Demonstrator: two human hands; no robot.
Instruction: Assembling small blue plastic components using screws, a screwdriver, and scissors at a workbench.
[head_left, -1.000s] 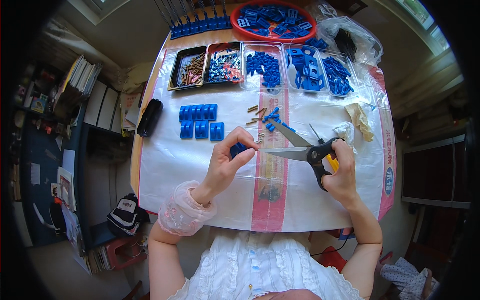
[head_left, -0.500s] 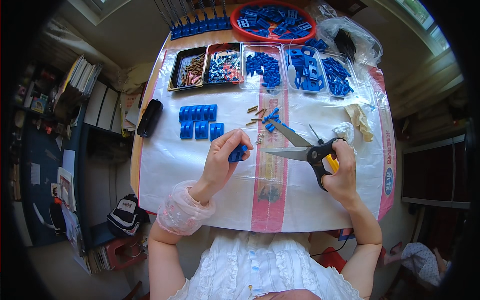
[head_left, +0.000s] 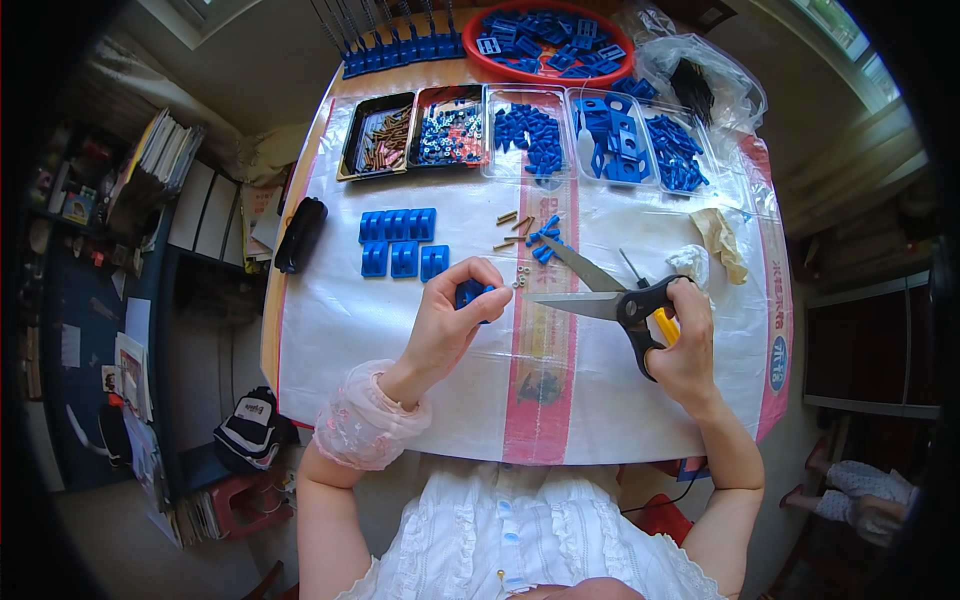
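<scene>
My left hand (head_left: 450,318) is closed around a small blue plastic part (head_left: 470,292), mostly hidden by the fingers. My right hand (head_left: 686,345) grips black-handled scissors (head_left: 585,305) by their loops. Their blades are spread apart and point left toward the left hand, without touching it. Past the upper blade lie several small blue plastic pieces (head_left: 545,240) and brass-coloured screws (head_left: 507,217). A few small nuts (head_left: 521,276) rest just beyond my left fingertips. To the left, blue plastic brackets (head_left: 398,226) stand in two rows. A screwdriver (head_left: 664,325) with a yellow handle shows partly behind the scissors.
Along the far side stand a black tray of screws (head_left: 348,160), a tray of nuts (head_left: 414,96) and clear boxes (head_left: 573,172) of blue parts. Behind them is a red basin (head_left: 475,62). A black case (head_left: 300,235) lies at left, crumpled paper (head_left: 718,240) at right. Another person's legs (head_left: 850,495) show at lower right.
The fingers of my left hand have shifted around the blue part, which has turned in the grip. The scissors have barely moved. At lower right the other person's legs have moved.
</scene>
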